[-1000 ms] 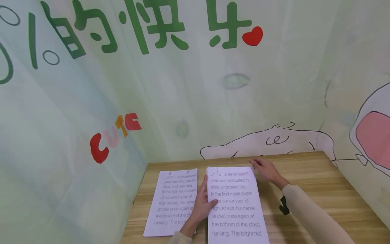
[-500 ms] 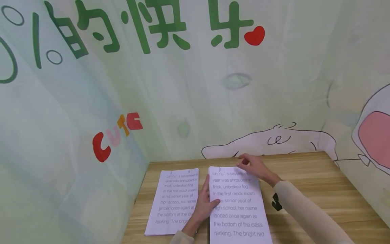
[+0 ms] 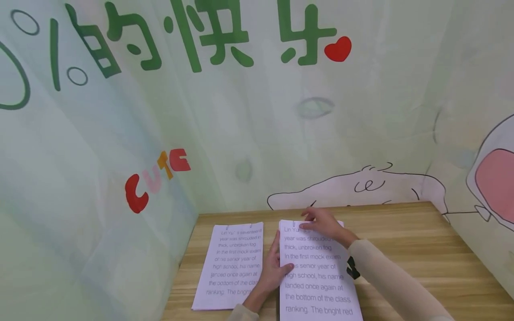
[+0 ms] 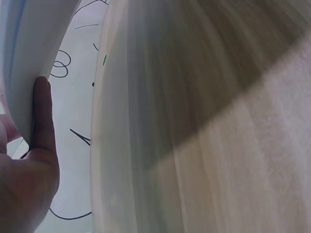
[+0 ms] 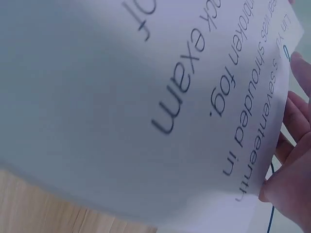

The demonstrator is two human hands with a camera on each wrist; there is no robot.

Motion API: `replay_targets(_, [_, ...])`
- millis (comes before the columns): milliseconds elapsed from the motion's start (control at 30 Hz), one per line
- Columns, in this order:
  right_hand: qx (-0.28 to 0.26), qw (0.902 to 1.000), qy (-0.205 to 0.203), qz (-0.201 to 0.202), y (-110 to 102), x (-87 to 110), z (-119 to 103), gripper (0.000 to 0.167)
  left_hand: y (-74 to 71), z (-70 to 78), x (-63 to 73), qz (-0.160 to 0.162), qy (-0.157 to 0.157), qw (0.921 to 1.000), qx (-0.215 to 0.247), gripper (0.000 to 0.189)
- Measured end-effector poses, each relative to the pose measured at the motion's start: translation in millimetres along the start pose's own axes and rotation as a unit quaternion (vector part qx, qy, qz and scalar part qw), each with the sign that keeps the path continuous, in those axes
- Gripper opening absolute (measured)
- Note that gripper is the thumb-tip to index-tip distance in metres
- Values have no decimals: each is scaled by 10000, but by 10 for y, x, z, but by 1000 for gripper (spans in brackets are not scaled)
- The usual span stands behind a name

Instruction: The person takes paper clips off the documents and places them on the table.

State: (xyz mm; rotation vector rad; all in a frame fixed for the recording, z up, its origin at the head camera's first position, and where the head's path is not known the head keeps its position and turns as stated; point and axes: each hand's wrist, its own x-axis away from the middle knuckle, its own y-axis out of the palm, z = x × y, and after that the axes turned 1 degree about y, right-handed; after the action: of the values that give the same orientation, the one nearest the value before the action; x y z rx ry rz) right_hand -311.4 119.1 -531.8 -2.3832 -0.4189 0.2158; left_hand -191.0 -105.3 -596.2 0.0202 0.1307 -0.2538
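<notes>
A stack of printed white sheets (image 3: 313,285) stands tilted before me in the head view, with a paper clip (image 3: 294,224) on its top edge. My left hand (image 3: 271,272) grips the stack's left edge, thumb in front; the left wrist view shows a straight finger (image 4: 43,111) behind the paper. Over the stack's top right part is my right hand (image 3: 323,223), its thumb and forefinger apart and close to the clip. In the right wrist view the thumb tip lies near the clip (image 5: 286,52). My right hand hides part of the top edge.
A second stack of printed sheets (image 3: 233,267), with two clips at its top, lies to the left on the wooden table (image 3: 401,240). A printed curtain (image 3: 241,133) stands behind and at both sides. A black strap (image 3: 352,267) shows by my right sleeve.
My right hand has moved left from the stack's top right corner, along the top edge, towards the visible clip. My left hand keeps its hold. The view has shifted slightly.
</notes>
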Motion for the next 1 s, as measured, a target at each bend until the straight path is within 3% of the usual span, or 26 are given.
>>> replay_targets(433, [25,9997,-236,-52,116,-63,-51,23,44,12,7,-125,68,9999,-19,112])
replay_targets(1000, [-370,9991,-90,-184,101,-49,-165,18,77,-7,-1,-275,271,9992,30,111])
